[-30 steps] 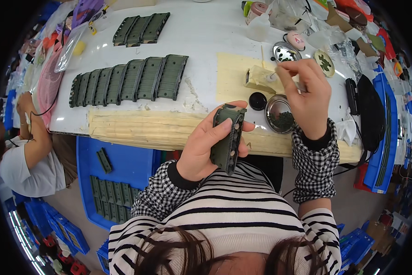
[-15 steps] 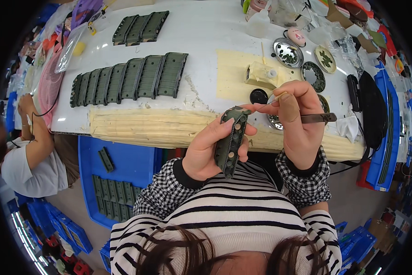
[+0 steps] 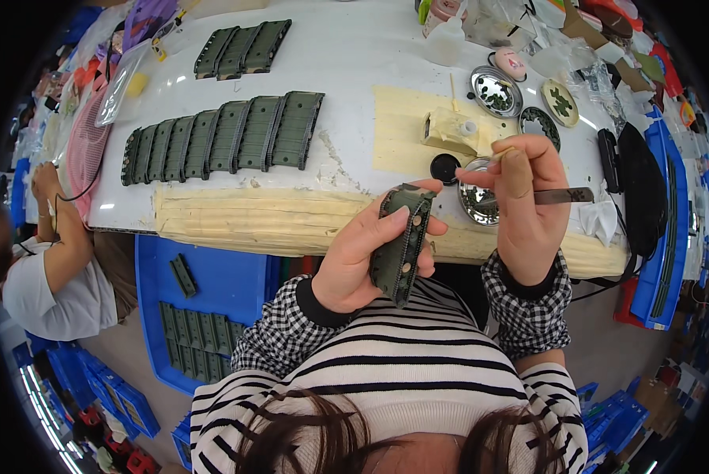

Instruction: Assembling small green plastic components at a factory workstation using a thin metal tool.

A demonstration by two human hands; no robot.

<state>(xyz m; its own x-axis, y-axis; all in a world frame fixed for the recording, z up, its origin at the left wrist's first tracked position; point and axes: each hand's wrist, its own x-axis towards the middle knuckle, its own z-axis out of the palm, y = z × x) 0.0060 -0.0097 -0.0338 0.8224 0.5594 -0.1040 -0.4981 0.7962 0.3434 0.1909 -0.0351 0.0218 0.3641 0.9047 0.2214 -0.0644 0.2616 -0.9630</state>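
Observation:
My left hand is wrapped round a long dark green camouflage model part with ridged edges and a row of round pieces along its face. It is held upright, tilted slightly, in front of my chest. To the right of it, my right hand pinches a thin pale stick between thumb and finger. Metal tweezers also lie across that hand, their flat end sticking out to the right. Beneath the tweezers' tip is a round metal dish with small green pieces. A gap separates the right hand from the part.
Rows of similar green parts stand at the left of the table. Beyond my right hand are a taped box holding a small bottle, a black cap and several dishes. A blue bin sits lower left, near another person's arm.
My right hand has moved right, away from the green part, carrying the stick and tweezers. More of the near metal dish shows. My left hand has turned the part slightly.

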